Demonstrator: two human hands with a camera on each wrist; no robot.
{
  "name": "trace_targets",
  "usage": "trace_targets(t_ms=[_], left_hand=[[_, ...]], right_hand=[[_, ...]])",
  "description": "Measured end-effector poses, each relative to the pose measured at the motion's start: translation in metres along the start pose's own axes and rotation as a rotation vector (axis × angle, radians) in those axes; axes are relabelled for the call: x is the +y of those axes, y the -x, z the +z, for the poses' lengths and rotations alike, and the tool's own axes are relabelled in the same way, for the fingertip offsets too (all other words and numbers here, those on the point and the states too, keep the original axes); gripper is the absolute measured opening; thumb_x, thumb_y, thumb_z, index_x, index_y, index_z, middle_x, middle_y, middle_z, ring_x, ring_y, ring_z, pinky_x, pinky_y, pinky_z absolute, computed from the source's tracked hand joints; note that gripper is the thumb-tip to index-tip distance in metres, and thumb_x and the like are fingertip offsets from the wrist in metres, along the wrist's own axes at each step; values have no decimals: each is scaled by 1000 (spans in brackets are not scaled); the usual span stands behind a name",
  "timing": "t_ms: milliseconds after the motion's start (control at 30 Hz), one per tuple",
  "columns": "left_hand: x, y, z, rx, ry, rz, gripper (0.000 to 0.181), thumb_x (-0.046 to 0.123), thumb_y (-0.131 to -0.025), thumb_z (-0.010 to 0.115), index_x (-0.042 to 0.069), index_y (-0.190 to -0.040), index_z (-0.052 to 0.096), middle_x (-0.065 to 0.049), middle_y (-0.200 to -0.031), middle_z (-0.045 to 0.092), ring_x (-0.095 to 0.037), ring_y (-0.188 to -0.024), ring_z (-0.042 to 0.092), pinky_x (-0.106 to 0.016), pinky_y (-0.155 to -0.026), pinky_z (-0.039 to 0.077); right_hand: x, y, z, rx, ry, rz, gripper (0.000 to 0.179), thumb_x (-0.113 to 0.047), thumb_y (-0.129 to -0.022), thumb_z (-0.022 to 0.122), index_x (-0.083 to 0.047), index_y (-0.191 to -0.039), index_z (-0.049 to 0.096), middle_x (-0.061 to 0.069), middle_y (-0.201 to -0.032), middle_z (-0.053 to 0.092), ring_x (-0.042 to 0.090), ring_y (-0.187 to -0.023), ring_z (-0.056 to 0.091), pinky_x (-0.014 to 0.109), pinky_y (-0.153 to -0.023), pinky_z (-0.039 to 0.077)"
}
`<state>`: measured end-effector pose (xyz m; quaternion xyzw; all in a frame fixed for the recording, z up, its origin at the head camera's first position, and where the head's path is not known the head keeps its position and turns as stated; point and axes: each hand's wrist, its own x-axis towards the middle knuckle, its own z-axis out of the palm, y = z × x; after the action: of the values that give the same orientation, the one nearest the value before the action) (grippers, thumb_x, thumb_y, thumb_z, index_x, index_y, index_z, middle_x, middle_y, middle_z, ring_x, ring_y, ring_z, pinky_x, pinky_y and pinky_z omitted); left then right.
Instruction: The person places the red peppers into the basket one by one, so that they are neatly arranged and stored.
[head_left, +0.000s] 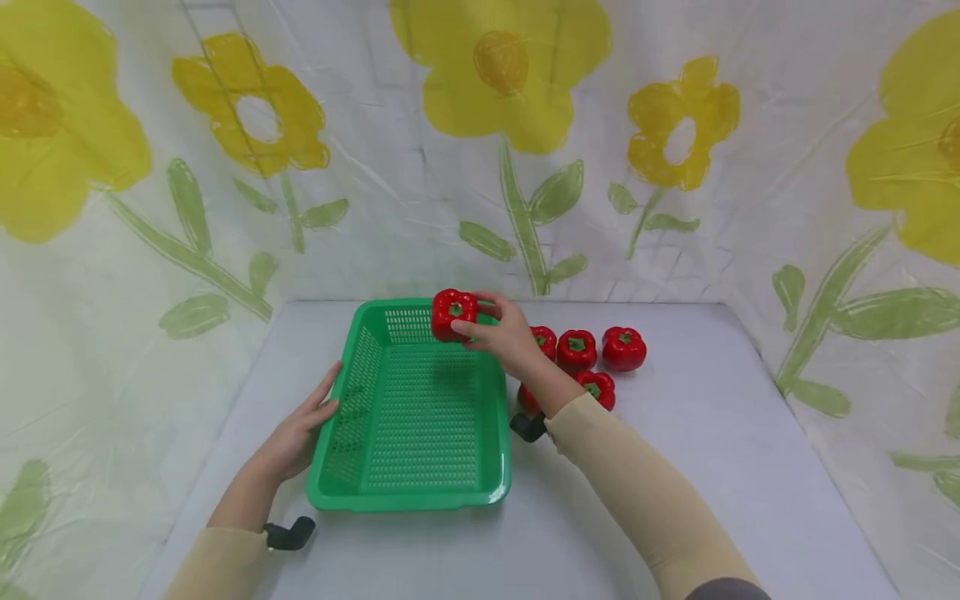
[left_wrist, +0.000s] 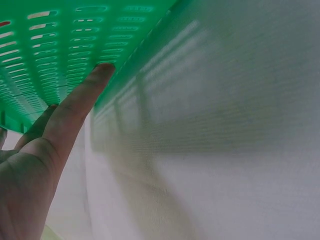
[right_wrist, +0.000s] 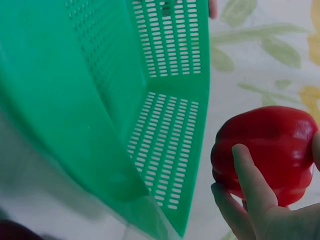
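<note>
Pepper (head_left: 448, 326), red and glossy, sits in the grip of the right hand (head_left: 507, 335), held up over the far right part of the basket (head_left: 408, 502), with its green stem turned toward the head camera. The thumb lies across the near side while other fingers reach around behind; the right wrist view shows fingertips pressed to the skin and the pepper apart from the basket's rim.

The right arm, in a beige sleeve (head_left: 637, 492), reaches forward and slants inward from the lower right, its wrist above the table (head_left: 720, 467) and partly covering the peppers there. The left arm comes up from the lower left, and the left hand (head_left: 294, 435) rests against the outside of the basket's left wall. Its fingers are extended and spread apart rather than curled; in the left wrist view one fingertip touches the slotted green plastic near an edge.

To the right of the basket stand at least five more peppers (head_left: 623, 348), close together, two of them partly hidden by the right hand and forearm. Each wrist carries a black mount (head_left: 291, 533). Behind the table hangs a pale sheet (head_left: 420, 225) printed with yellow flowers and green leaves.
</note>
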<state>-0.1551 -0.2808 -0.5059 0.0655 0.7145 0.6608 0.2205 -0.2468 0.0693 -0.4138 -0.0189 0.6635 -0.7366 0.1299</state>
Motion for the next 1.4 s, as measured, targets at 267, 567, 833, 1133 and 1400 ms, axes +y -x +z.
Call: trace_targets(t_ms=[267, 567, 833, 1133, 1400], left_hand=[[4, 0, 1, 8, 5, 15, 63, 39, -111, 33, 47, -159, -5, -5, -168, -20, -52, -151, -5, -72, -113, 17], [-3, 2, 1, -7, 16, 13, 62, 37, -111, 32, 47, -159, -5, -8, -169, -18, -51, -152, 1, -67, -114, 25], [-4, -1, 0, -8, 21, 25, 60, 37, -111, 32, 48, -159, -3, -7, -169, -17, -51, -152, 0, -69, -114, 21], [0, -1, 0, -15, 23, 17, 62, 37, -111, 32, 48, -159, -5, -7, -169, -19, -53, -151, 1, -69, -112, 28], [0, 0, 0, -14, 18, 15, 62, 38, -111, 32, 47, -159, -6, -8, -169, -19, -52, -151, 2, -66, -113, 27]], right_hand=[[0, -12, 16, -8, 0, 7, 65, -15, -89, 79, -12, -145, 47, 14, -145, 49, 35, -128, 56, 50, -89, 59], [14, -21, 36, 4, 14, 60, 66, -16, -88, 80, -11, -146, 48, 15, -143, 52, 36, -128, 56, 54, -89, 58], [34, -36, 53, 64, 87, 125, 66, -20, -86, 83, -12, -142, 51, 14, -140, 55, 32, -124, 58, 46, -85, 61], [51, -46, 68, 60, 53, 166, 68, -17, -85, 83, -12, -144, 50, 15, -141, 55, 33, -126, 57, 47, -88, 60], [62, -52, 77, 84, 71, 179, 66, -14, -86, 83, -11, -143, 50, 15, -140, 55, 33, -128, 55, 42, -85, 62]])
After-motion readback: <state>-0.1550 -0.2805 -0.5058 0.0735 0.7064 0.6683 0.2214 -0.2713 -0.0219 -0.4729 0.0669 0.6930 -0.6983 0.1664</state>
